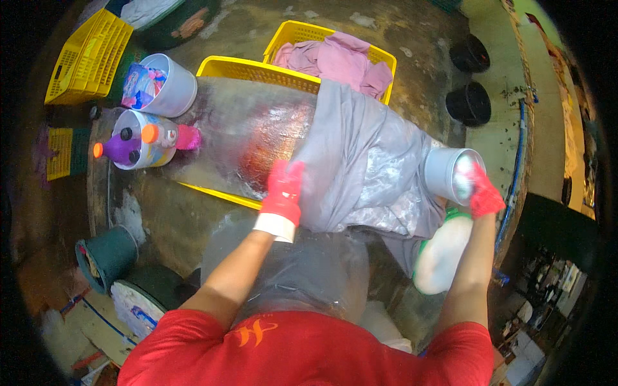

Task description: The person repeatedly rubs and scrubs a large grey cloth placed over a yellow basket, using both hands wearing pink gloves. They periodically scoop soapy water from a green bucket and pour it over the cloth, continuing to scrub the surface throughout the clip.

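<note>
A wet grey cloth (pixel 322 161) lies spread over the right part of a dark, shiny work surface (pixel 225 109). My left hand (pixel 283 190), in a red rubber glove with a white cuff, rests at the cloth's left edge with its fingers stretched forward. At the right end stands a small grey bucket (pixel 444 170), tilted in this view. My right hand (pixel 486 193), also red-gloved, is at the bucket's mouth, closed around something whitish and blurred. Whitish suds or a wet sheen (pixel 386 174) show on the cloth.
Behind the surface, a yellow crate (pixel 290 29) holds pink cloth (pixel 347 61). At left stand a white bucket of bottles (pixel 145 157) and another with packets (pixel 177 87). Black buckets (pixel 468 104) line the right wall. Below the grey bucket sits a green-rimmed white basin (pixel 444 254).
</note>
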Demonstrator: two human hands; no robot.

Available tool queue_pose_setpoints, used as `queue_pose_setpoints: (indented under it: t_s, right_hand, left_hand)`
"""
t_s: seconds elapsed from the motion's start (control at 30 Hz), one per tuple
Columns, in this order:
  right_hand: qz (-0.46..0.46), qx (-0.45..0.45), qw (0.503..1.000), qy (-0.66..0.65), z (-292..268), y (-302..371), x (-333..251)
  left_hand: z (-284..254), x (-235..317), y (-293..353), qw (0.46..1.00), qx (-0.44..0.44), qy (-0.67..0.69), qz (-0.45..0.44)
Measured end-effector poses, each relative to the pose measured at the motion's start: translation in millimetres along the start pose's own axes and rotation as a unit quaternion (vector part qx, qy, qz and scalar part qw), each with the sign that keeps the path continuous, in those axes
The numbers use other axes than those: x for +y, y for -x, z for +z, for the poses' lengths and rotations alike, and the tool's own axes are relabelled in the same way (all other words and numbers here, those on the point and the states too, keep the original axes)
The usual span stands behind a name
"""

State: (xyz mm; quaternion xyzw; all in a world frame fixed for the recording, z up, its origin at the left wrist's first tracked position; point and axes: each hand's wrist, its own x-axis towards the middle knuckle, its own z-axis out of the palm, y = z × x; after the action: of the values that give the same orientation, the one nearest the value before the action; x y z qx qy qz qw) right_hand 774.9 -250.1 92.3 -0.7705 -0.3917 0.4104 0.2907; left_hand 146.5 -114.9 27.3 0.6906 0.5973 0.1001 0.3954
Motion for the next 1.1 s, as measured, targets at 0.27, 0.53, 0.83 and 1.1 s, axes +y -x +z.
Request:
queue_pose_setpoints:
  t_s: [0.27,0.53,0.83,1.1]
  right_hand:
    - [-0.13,0.109,0.961,-0.218,310,-22,-244]
    - [-0.29,-0.107,0.945,0.111,626,-18,-312]
    - [-0.039,0.207,0.927,0.311,408,-47,-175]
    - [-0.167,0.028,0.952,0.254,610,50,-262]
  left_hand:
    - [-168,-92,-35,0.977,0.178,0.08,-0.082]
    - [-152,-232,-52,0.971,0.16,-0.17,0.051]
    - [-159,-208,-60,0.97,0.128,-0.2,0.042]
    - [-174,-206,-60,0.989,0.066,-0.129,0.02]
